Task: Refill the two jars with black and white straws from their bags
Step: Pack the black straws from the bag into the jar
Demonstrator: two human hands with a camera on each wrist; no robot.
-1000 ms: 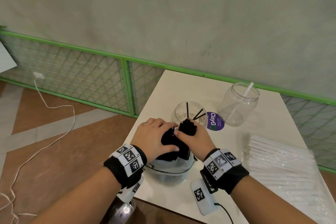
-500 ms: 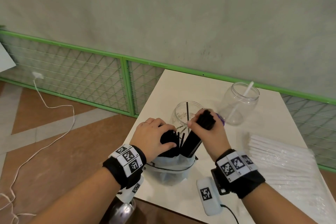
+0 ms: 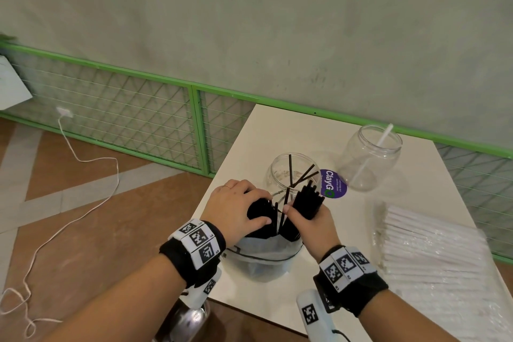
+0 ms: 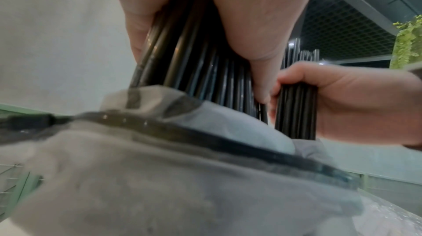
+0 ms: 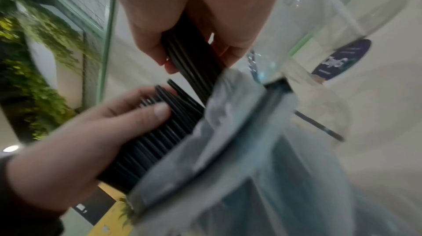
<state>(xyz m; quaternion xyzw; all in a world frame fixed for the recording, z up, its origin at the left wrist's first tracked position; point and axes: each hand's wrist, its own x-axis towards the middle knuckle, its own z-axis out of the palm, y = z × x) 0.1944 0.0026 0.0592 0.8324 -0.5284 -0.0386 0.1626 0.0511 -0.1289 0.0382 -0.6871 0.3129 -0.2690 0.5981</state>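
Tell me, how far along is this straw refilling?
Barely begun. The near jar holds only a few black straws, the far jar a single white one. In hand: the right hand grips a small bunch of black straws above the bag, while the left hand holds the rest. The white straw pack lies untouched.

The lower ends of the black straws (image 3: 262, 219) are hidden inside the bag (image 3: 263, 261), whose plastic is blurred in both wrist views. The pack of white straws (image 3: 444, 264) runs off the picture near the worktop's (image 3: 277, 130) right edge. The small print on the purple sticker (image 3: 333, 184) is unreadable.
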